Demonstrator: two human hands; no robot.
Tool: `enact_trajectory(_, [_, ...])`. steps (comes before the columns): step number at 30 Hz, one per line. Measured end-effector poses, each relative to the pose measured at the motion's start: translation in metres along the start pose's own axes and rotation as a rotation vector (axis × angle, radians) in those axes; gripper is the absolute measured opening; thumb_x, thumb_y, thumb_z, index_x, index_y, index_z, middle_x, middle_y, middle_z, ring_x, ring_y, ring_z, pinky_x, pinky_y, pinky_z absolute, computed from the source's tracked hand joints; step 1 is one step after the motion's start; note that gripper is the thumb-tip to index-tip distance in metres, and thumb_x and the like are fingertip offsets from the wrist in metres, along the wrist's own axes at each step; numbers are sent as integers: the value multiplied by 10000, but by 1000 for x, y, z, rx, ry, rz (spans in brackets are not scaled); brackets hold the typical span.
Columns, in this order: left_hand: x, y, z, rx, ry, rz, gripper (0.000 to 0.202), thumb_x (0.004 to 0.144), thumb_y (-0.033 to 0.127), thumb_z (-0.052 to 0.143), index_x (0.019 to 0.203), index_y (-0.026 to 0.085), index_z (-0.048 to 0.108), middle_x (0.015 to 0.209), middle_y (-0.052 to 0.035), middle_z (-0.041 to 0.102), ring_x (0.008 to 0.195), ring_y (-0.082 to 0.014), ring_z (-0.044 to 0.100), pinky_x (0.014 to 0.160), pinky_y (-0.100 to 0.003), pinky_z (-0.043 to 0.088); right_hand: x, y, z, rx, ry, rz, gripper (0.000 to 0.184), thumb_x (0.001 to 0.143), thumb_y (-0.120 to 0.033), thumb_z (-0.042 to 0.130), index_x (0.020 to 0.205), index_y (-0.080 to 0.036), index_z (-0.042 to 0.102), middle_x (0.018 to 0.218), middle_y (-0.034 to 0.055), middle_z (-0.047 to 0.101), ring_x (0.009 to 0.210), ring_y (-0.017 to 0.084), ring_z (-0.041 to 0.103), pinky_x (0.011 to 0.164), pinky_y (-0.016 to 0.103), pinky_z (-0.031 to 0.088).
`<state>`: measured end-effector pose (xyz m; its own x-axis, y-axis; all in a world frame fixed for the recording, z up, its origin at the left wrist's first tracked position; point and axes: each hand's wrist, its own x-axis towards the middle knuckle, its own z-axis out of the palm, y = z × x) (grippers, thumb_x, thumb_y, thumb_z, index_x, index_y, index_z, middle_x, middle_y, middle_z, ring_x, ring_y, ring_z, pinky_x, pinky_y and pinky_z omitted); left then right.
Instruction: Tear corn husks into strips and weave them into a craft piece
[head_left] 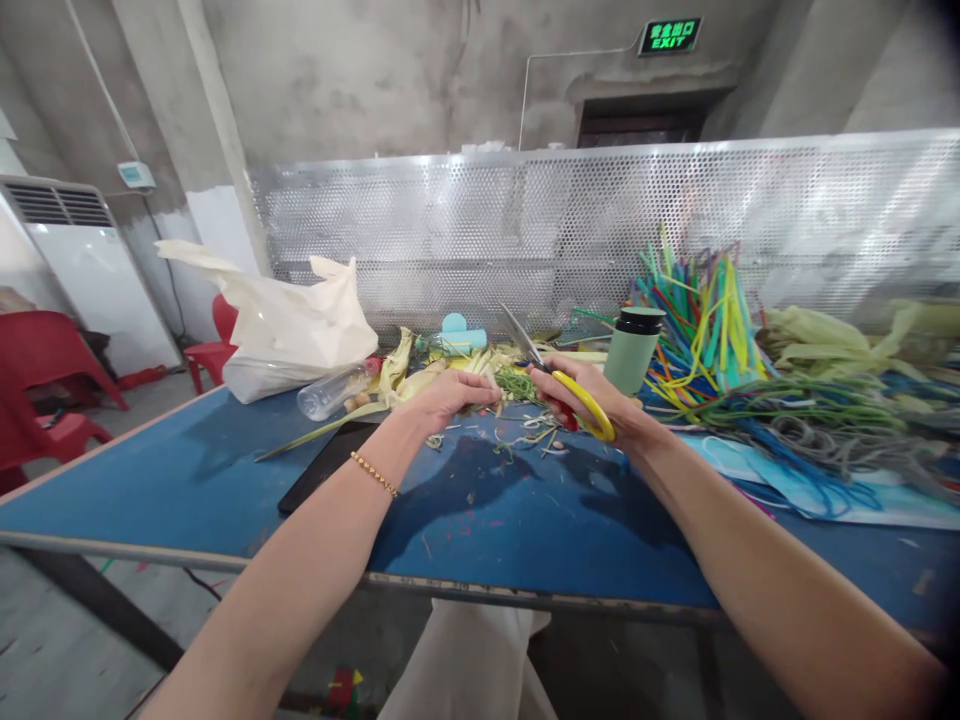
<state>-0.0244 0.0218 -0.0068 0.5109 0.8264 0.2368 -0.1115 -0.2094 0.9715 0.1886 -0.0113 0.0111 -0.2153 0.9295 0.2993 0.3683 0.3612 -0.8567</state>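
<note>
My right hand grips a pair of scissors by its yellow and red handles, the metal blades pointing up and away to the left. Left of it, my left hand is closed in a pinch, with a gold bead bracelet on the wrist. What sits between those fingertips is too small to make out. Behind and between the hands lie a bunch of green strands and pale yellow husks. Short green and whitish clippings are scattered on the blue tabletop below the scissors.
At the left stand a white plastic bag and a clear bottle, near a dark flat object. Beyond my right hand are a green jar, colourful strips and grey cords. A perforated metal panel closes off the back.
</note>
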Motion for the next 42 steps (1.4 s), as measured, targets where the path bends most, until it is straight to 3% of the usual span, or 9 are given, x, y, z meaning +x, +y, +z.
enact_trajectory(3, [-2,3,-2,47,7,-38,147,642,249,789,632,127,708,655,-69,657,533,-81,496,526,-225,371,1,3,3,21,2,-7,457,728,-579,683,917,-187,543,553,-43,515,387,65,441,342,185,355])
enact_trajectory(7, [-5,3,5,118,-43,-36,170,642,271,793,626,132,696,626,-62,643,541,-92,504,517,-222,365,4,7,13,173,18,-40,543,656,-477,777,1050,-183,547,625,-19,591,464,97,533,414,210,442])
enact_trajectory(11, [-5,4,9,143,-84,-22,165,639,269,790,621,143,685,605,-34,624,521,-77,474,499,-215,330,4,2,15,172,94,-14,561,620,-428,808,1058,-173,566,617,-11,596,472,106,541,403,206,436])
enact_trajectory(14, [-4,7,2,95,-22,-9,146,631,246,788,658,132,701,623,-40,633,497,-65,450,481,-219,293,-1,-7,6,75,107,23,500,642,-472,785,990,-174,585,641,-1,599,419,69,474,348,185,369])
enact_trajectory(18, [-2,13,-21,13,130,10,106,598,156,785,669,114,720,638,-59,643,492,-60,440,469,-215,286,-5,-14,-9,-139,-30,87,436,726,-565,684,890,-173,586,580,-2,559,386,69,435,334,198,339])
enact_trajectory(23, [1,14,-40,39,242,1,139,580,138,796,710,113,751,656,-92,673,487,-67,438,461,-225,304,-1,-4,-14,-285,-158,69,428,739,-563,666,941,-191,599,558,-23,527,417,87,461,361,202,358])
enact_trajectory(27, [1,14,-39,98,222,5,146,568,159,810,701,125,757,668,-95,686,507,-80,465,470,-229,332,0,0,-12,-326,-223,67,423,729,-559,676,938,-198,602,561,-29,523,430,87,474,371,194,361])
enact_trajectory(33, [2,11,-33,103,182,-52,198,577,171,803,760,109,760,700,-93,683,534,-80,494,500,-230,359,-4,-4,-3,-338,-219,95,419,727,-574,661,887,-190,613,541,-31,525,380,76,445,348,197,344])
enact_trajectory(42, [-1,12,-26,129,110,-99,226,602,145,762,819,88,737,671,-56,648,526,-63,450,493,-235,286,-4,-3,5,-295,-213,159,412,699,-579,668,791,-184,592,560,-19,543,367,78,444,311,202,328])
